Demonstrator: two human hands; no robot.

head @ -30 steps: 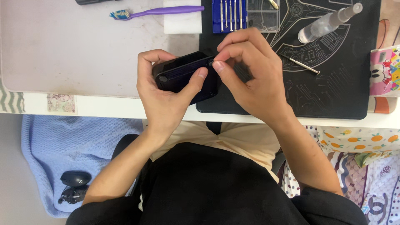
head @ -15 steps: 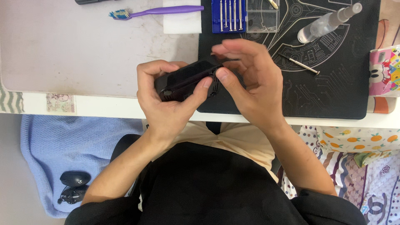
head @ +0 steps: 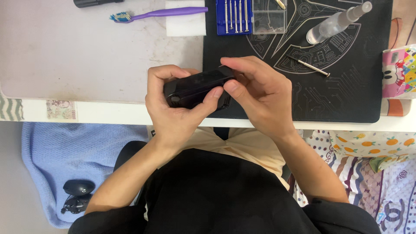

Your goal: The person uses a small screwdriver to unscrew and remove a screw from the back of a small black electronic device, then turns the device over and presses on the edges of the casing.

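Gripping a small black device (head: 197, 89), both hands pinch its edges.

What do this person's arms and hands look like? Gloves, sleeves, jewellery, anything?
Both hands are bare: no gloves, rings, watch or bracelet show on the left hand or the right hand. The forearms are uncovered too. Black sleeves begin only near the elbows, at the bottom of the picture. Fingernails look short and unpainted.
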